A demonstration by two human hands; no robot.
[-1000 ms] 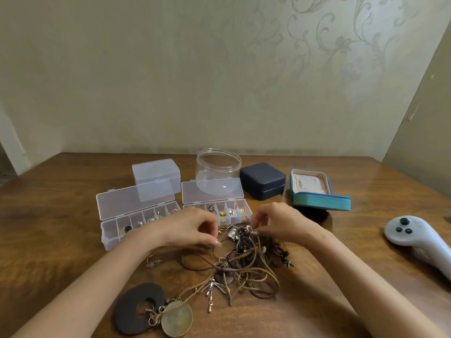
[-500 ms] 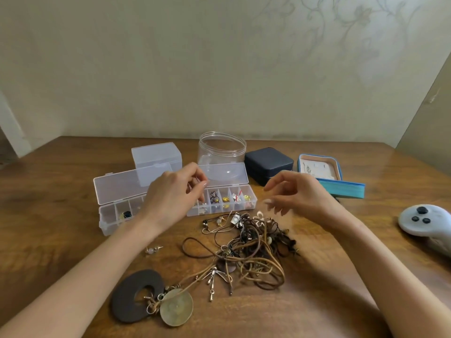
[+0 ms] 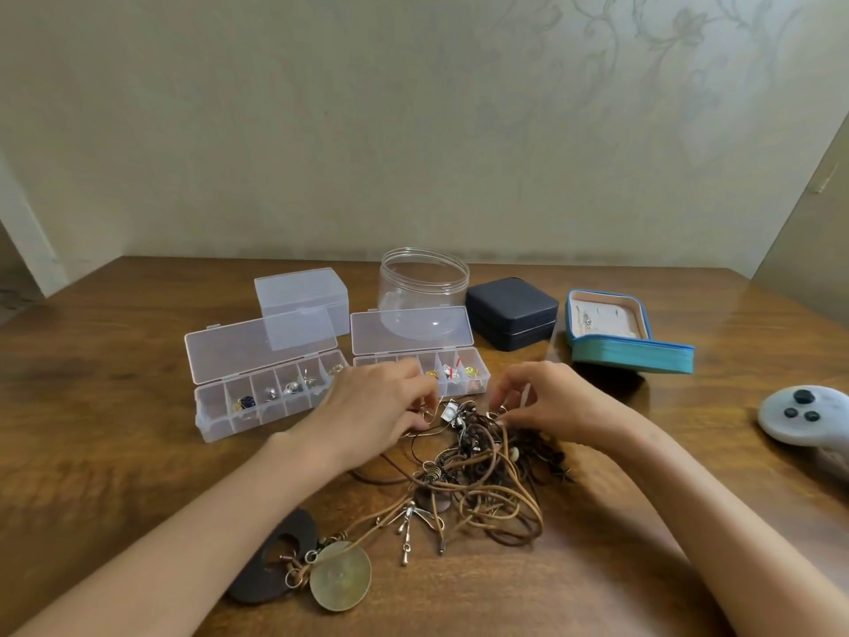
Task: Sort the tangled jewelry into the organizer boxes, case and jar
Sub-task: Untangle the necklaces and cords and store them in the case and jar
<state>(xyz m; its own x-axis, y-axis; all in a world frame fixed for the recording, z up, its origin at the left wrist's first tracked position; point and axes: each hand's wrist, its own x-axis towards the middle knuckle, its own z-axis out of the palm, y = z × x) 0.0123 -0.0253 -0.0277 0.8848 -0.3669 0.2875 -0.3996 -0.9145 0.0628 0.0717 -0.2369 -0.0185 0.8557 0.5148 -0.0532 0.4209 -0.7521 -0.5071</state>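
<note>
Pinching at the far edge of the tangle (image 3: pixel 478 471), both hands now work with curled fingers. The left hand (image 3: pixel 381 406) closes thumb and fingertips on a thin wire piece at the far left of the heap; what kind of piece it is is too small to tell. The right hand (image 3: pixel 546 402) nips the cords at the far right of the heap, its fingertips touching them.

Half a second earlier both hands were lifted, the left over the organizer boxes and the right hanging loose above the heap. Both have come down and nearer together, and the tangle lies in the same place on the table (image 3: pixel 115 452), near the person and in the middle.

A dark wooden ring (image 3: pixel 262 572) and a brass disc (image 3: pixel 340 577) trail from the heap at the near left, touching each other. Beyond the hands two organizer boxes stand open, the left box (image 3: pixel 257 397) and the right box (image 3: pixel 459 374), with small pieces in their compartments. Farther back are a small closed clear box (image 3: pixel 301 291), an open clear jar (image 3: pixel 422 287) and a closed dark case (image 3: pixel 512 312). To the right of the case sits a blue tray (image 3: pixel 629 347), and a white controller (image 3: pixel 804 416) lies at the far right, well apart.
</note>
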